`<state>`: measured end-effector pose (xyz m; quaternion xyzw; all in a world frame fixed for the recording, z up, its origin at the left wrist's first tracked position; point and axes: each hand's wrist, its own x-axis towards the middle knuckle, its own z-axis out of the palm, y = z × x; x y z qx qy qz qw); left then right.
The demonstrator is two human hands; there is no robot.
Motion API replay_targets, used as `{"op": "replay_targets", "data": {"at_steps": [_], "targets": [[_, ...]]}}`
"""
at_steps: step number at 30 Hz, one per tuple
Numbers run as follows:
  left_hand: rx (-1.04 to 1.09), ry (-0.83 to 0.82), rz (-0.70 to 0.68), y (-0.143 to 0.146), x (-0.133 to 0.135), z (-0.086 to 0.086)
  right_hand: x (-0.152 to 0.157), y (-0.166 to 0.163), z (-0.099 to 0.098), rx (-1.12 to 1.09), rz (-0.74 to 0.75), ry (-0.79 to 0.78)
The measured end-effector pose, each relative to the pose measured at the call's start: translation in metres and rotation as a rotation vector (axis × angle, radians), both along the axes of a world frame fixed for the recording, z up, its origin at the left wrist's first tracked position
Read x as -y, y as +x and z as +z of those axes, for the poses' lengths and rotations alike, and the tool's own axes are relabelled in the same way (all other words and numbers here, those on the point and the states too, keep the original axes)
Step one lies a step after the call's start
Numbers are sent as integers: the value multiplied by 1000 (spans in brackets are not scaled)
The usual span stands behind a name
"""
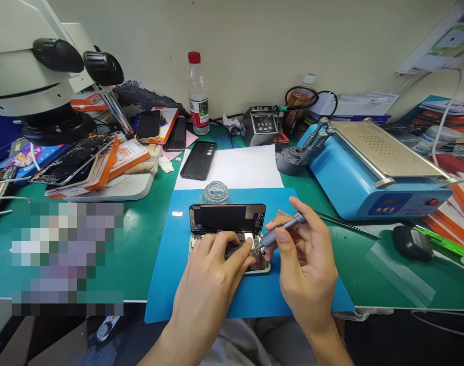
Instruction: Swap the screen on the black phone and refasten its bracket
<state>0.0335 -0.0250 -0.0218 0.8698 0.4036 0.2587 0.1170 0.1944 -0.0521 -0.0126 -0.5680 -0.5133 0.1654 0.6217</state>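
An opened phone [201, 239] lies on a blue mat [178, 284], its black screen panel [227, 217] folded back above the body. My left hand [212, 274] rests flat on the phone body, fingers spread and pressing on its inner parts. My right hand [304, 259] pinches a grey screwdriver [283, 231], whose tip meets the phone's inside near my left fingertips. A small glass jar [215, 193] stands just behind the screen panel.
A blue heating machine [372, 173] stands at the right, a microscope [44, 76] at the left over stacked phones and orange boxes [102, 162]. Tweezers [346, 226], a black mouse [410, 243], a water bottle [198, 96], a black phone case [198, 160] and a soldering station [263, 124] lie around.
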Motion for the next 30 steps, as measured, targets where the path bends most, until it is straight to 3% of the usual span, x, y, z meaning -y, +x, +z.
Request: {"op": "replay_targets", "data": {"at_steps": [6, 10, 14, 30], "targets": [[9, -10, 5, 0, 1, 0, -4, 2, 5, 54, -76, 101], [3, -12, -1, 0, 1, -1, -14, 13, 6, 340, -145, 173], [14, -27, 11, 0, 2, -2, -23, 18, 2, 515, -97, 170], [28, -34, 25, 0, 3, 0, -27, 13, -6, 585, -64, 100]]}}
